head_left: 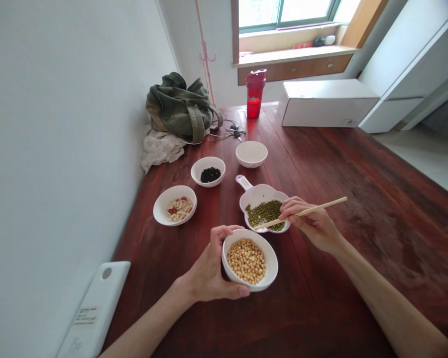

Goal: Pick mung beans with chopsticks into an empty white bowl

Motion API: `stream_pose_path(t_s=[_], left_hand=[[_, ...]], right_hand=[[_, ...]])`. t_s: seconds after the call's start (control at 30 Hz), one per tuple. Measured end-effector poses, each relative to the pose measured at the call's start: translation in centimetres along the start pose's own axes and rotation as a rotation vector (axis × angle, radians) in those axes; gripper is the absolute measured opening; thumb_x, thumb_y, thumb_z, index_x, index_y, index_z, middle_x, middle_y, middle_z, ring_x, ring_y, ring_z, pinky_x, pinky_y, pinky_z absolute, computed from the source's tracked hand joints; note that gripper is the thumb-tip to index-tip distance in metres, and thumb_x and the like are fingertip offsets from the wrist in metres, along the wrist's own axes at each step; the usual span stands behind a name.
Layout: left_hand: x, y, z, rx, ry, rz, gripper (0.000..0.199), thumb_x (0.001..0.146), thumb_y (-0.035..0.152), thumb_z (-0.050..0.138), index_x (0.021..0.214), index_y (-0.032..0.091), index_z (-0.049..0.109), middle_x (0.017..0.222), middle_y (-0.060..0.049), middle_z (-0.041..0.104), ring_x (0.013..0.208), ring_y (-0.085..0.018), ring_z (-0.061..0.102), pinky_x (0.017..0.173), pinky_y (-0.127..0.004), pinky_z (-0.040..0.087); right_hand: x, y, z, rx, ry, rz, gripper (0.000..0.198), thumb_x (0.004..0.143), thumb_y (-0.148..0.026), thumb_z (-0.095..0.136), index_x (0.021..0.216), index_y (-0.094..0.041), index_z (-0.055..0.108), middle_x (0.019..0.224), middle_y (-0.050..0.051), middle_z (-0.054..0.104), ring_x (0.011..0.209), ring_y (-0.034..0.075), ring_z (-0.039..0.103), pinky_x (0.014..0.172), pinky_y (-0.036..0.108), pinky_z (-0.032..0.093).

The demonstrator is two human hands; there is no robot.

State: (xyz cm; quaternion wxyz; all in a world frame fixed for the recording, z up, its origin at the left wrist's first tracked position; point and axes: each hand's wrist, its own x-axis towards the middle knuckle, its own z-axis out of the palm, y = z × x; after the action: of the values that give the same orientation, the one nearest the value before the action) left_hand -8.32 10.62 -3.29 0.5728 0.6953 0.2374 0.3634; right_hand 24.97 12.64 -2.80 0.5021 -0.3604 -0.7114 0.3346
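Note:
My left hand (209, 271) grips a white bowl (272, 263) of soybeans (246, 261) by its left side, tilted a little toward me. In my right hand (313, 223) is a pair of chopsticks (323, 205), pressed so close together that they look like one stick. Their tips reach over the near edge of a white flower-shaped dish (246, 185) with a short handle. Green mung beans (267, 211) lie in that dish, with a few yellowish beans among them at the left. The soybean bowl stands just in front of the dish.
Left of the dish stand a bowl of peanuts (179, 209) and a bowl of black beans (210, 174); a white bowl (251, 154) sits behind. Farther back are a green bag (179, 109), keys (237, 133), a red shaker bottle (254, 94) and a white box (321, 104). A wall borders the left.

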Motion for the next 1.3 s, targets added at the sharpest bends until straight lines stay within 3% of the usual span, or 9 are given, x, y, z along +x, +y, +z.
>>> stream_pose_path(t_s=[0.2, 0.53, 0.9, 1.07, 1.3], left_hand=[[0.1, 0.0, 0.0, -0.001, 0.002, 0.004, 0.097, 0.081, 0.07, 0.101, 0.144, 0.034, 0.035, 0.155, -0.015, 0.051, 0.14, -0.038, 0.059, 0.116, -0.059, 0.046], [-0.2, -0.2, -0.1, 0.016, -0.001, -0.005, 0.101, 0.081, 0.071, 0.101, 0.144, 0.03, 0.033, 0.156, -0.021, 0.049, 0.14, -0.041, 0.06, 0.116, -0.061, 0.048], [-0.1, 0.1, 0.0, 0.04, 0.011, -0.014, 0.101, 0.08, 0.073, 0.099, 0.143, 0.029, 0.033, 0.155, -0.021, 0.051, 0.139, -0.04, 0.06, 0.116, -0.06, 0.049], [-0.1, -0.1, 0.0, 0.016, 0.009, 0.0, 0.1, 0.08, 0.073, 0.1, 0.143, 0.031, 0.035, 0.156, -0.018, 0.051, 0.14, -0.04, 0.059, 0.117, -0.061, 0.047], [-0.1, 0.0, 0.0, 0.028, 0.007, -0.011, 0.101, 0.08, 0.073, 0.099, 0.142, 0.028, 0.034, 0.156, -0.022, 0.051, 0.14, -0.041, 0.06, 0.118, -0.062, 0.048]], right_hand=[[0.1, -0.1, 0.2, 0.018, 0.0, -0.013, 0.02, 0.11, -0.033, 0.07, 0.112, -0.032, 0.089, 0.098, 0.006, 0.081, 0.103, 0.026, 0.072, 0.096, 0.043, 0.059], [0.0, -0.5, -0.3, 0.037, 0.17, -0.031, 0.019, 0.11, -0.033, 0.07, 0.107, -0.03, 0.089, 0.097, 0.006, 0.083, 0.106, 0.027, 0.073, 0.1, 0.046, 0.059], [-0.1, -0.3, 0.8, -0.164, 0.065, -0.061, 0.019, 0.11, -0.025, 0.069, 0.112, -0.031, 0.087, 0.101, 0.006, 0.083, 0.103, 0.025, 0.074, 0.092, 0.041, 0.061], [0.0, -0.4, 0.8, -0.145, 0.025, -0.068, 0.019, 0.111, -0.025, 0.067, 0.111, -0.03, 0.086, 0.099, 0.005, 0.083, 0.104, 0.025, 0.073, 0.096, 0.042, 0.061], [0.1, -0.5, 0.8, -0.085, 0.014, -0.027, 0.021, 0.111, -0.025, 0.066, 0.112, -0.031, 0.086, 0.099, 0.005, 0.081, 0.104, 0.025, 0.073, 0.095, 0.043, 0.06]])
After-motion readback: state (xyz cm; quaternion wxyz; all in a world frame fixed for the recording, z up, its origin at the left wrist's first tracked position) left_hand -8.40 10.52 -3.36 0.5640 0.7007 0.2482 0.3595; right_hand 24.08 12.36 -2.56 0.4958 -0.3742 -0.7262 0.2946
